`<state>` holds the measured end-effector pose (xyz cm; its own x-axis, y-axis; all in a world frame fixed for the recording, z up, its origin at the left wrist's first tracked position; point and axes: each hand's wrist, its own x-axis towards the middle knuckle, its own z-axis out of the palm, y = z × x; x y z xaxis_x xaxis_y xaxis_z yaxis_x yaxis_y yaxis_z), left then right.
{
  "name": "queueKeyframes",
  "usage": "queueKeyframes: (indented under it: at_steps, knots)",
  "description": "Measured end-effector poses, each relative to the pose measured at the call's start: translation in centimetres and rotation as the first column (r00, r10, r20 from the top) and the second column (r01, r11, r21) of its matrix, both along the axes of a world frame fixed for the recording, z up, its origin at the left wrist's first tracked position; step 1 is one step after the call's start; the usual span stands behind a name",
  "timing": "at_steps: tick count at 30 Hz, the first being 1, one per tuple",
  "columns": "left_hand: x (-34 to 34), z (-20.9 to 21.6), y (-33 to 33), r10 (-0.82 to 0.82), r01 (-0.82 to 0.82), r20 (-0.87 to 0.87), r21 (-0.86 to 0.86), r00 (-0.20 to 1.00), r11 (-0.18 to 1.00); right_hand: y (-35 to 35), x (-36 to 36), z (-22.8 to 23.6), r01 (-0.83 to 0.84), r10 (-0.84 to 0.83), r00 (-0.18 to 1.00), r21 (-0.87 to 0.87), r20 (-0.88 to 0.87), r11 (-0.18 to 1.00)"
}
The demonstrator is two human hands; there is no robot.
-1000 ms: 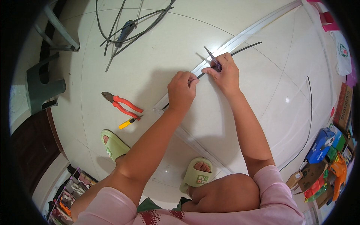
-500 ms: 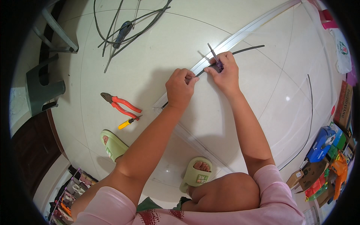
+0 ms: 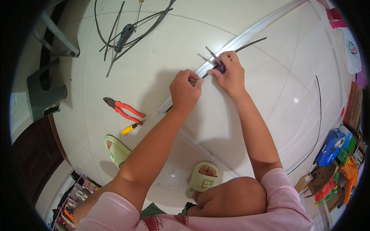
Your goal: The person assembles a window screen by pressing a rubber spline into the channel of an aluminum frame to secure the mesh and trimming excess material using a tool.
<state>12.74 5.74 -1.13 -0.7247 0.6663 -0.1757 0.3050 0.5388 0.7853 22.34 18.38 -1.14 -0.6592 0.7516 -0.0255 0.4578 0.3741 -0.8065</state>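
Note:
A white metal frame (image 3: 254,29) lies on the floor, one long bar running from below my left arm to the far right. Along that bar goes a thin black rubber strip (image 3: 252,43), its loose end sticking out past my right hand (image 3: 232,74). My left hand (image 3: 185,87) is closed, thumb and fingertips pinching the strip on the bar. Closed too, my right hand grips a tool with a thin shaft (image 3: 212,55) and a dark purplish handle, probably a screwdriver. Its fingers partly hide the handle, and the thumb presses close to the strip.
Red-handled pliers (image 3: 129,109) and a small yellow-handled screwdriver (image 3: 129,128) lie left of my arm. Farther up are black strips (image 3: 154,26) and a dark-handled screwdriver (image 3: 124,37). A green plastic stool (image 3: 40,90) is at left; boxes (image 3: 330,146) crowd the right.
My right hand has shifted slightly left and toward the far side, with the tool shaft tilting further left. The strip's loose end moved slightly left and away. My left hand stays nearly still.

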Motion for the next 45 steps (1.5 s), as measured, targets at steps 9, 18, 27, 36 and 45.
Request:
queueKeyframes:
  at_steps: [9, 18, 27, 36, 45]
  knots:
    - [0.1, -0.3, -0.2, -0.028, 0.025, -0.103, -0.029, 0.994, 0.999, -4.1, 3.9, 4.9, 0.054, -0.037, 0.989, -0.119, 0.143, 0.991]
    - [0.0, -0.3, -0.6, -0.061, 0.065, -0.12, 0.03, 0.991, 0.997, -7.0, 5.1, 2.6, -0.174, 0.161, 0.914, 0.001, 0.372, 0.985]
    - [0.0, -0.4, -0.8, -0.069, 0.075, -0.146, 0.033, 0.987, 0.997, -7.1, 5.1, 2.8, -0.237, 0.158, 0.891, 0.139, 0.426, 0.961]
    - [-0.2, 0.0, -0.9, -0.089, 0.094, -0.113, 0.047, 0.99, 0.994, -6.5, 3.5, 4.7, -0.334, 0.224, 0.77, 0.079, 0.597, 0.939]
    - [-0.5, 0.0, -1.2, -0.12, 0.119, -0.06, -0.018, 0.991, 0.993, -5.8, 3.8, 4.5, -0.429, 0.286, 0.736, 0.097, 0.614, 0.898]
